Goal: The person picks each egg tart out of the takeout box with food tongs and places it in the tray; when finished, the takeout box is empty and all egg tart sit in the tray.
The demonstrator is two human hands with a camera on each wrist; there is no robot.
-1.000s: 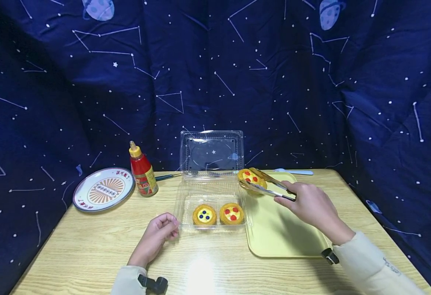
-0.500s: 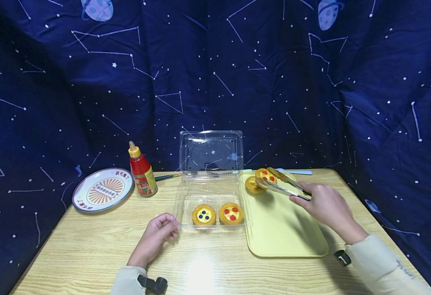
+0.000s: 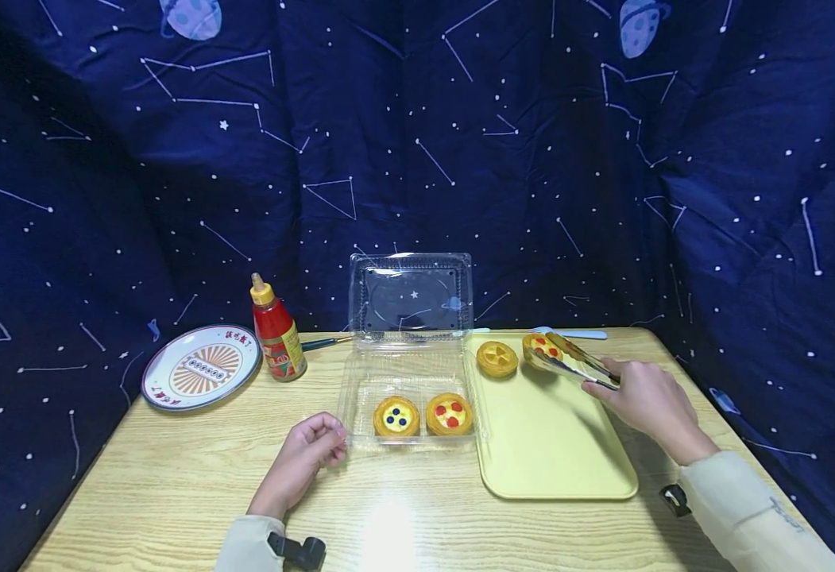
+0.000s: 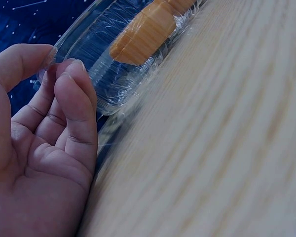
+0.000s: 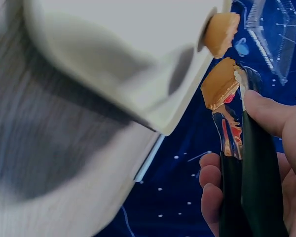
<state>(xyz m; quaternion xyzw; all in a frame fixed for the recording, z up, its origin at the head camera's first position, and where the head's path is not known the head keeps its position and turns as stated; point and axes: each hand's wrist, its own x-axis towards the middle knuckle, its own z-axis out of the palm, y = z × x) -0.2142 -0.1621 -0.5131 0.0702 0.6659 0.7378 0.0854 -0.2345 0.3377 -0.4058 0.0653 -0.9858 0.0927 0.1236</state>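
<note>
My right hand (image 3: pixel 649 405) holds a pair of food tongs (image 3: pixel 581 361) by their black handles. Between the metal tips is an egg tart with red dots (image 3: pixel 540 343), raised over the back of the yellow tray (image 3: pixel 560 445). Beside it on the tray sits a plain egg tart (image 3: pixel 496 360) with a star-like top. With thumb and forefinger, my left hand (image 3: pixel 306 453) pinches the front left rim of a clear plastic clamshell box (image 3: pixel 360 373), whose lid stands up. Inside the box are a tart with blue dots (image 3: pixel 396 416) and another with red dots (image 3: pixel 449 415).
A red sauce bottle (image 3: pixel 278 338) with a yellow cap stands left of the box. Farther left lies a white patterned plate (image 3: pixel 201 368). A dark-handled utensil (image 3: pixel 322 343) is behind the box, and a pale blue fork (image 3: pixel 570 334) lies behind the tray. A starry curtain (image 3: pixel 417 159) hangs behind.
My right hand has moved right with the tongs and the red-dotted tart, away from the box and past the plain tart, which now shows fully. My left hand stays at the box rim.
</note>
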